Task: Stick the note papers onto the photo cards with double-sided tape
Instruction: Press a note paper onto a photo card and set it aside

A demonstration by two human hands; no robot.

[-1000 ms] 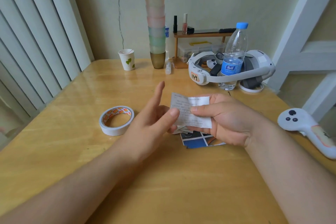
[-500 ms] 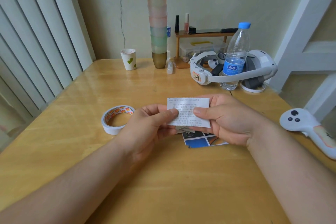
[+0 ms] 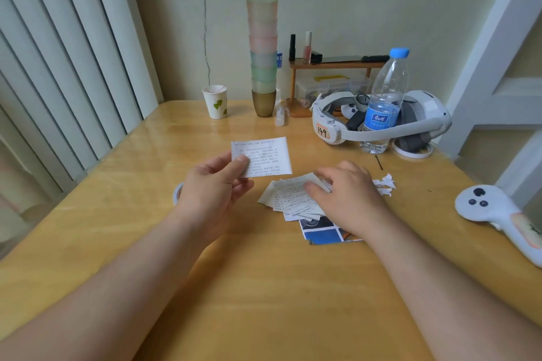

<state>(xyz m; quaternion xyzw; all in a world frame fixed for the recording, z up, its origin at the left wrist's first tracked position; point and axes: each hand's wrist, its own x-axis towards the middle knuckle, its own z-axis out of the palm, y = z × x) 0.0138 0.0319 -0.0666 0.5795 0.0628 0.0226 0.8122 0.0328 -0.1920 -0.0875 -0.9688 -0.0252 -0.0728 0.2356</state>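
A left hand (image 3: 214, 189) pinches one printed note paper (image 3: 262, 160) above a wooden table (image 3: 264, 287). The right hand (image 3: 349, 199), fingers loosely curled, rests on the note pile (image 3: 289, 199) covering photo cards (image 3: 321, 233).

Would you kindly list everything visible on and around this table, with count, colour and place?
note paper: one, white, held up
paper pile: several, white, table centre
photo cards: stack, blue, under the pile
tape roll: one, white, behind left hand
paper scraps: few, white, right of pile
cup stack: pastel, back
paper cup: one, white, back left
bottle: one, clear, back right
headset: white, around bottle
controller: white, right edge
left hand: pinches note paper
right hand: rests on pile
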